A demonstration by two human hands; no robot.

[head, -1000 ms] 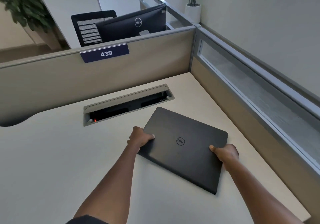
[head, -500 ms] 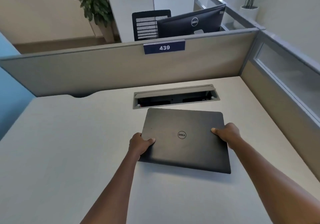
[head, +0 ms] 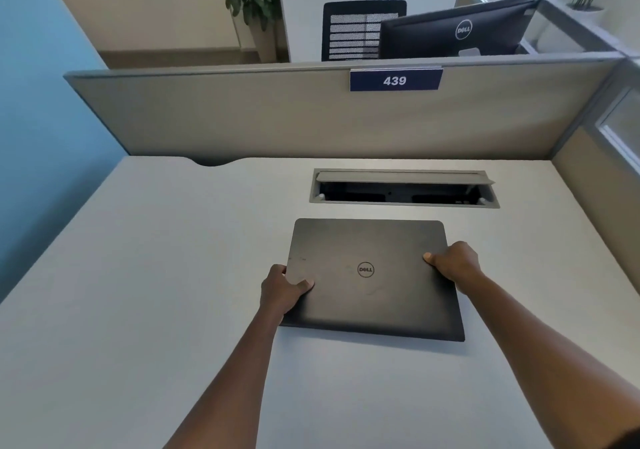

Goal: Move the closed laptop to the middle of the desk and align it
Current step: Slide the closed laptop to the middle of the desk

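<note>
A closed black Dell laptop (head: 372, 275) lies on the pale grey desk (head: 156, 292), just in front of the cable tray opening. Its edges run nearly parallel to the desk's back edge. My left hand (head: 282, 291) grips the laptop's left edge, thumb on the lid. My right hand (head: 453, 263) grips its right edge, thumb on the lid as well. The fingers under the laptop are hidden. The near edge casts a dark shadow on the desk.
An open cable tray (head: 403, 188) is set into the desk behind the laptop. A beige partition (head: 259, 119) with a "439" sign (head: 394, 80) bounds the back, another partition (head: 595, 185) the right. A monitor (head: 457, 29) and chair (head: 356, 29) stand beyond.
Both hands have carried the laptop leftward from the right side of the desk and turned it from a diagonal to square with the desk. The view has swung left.
</note>
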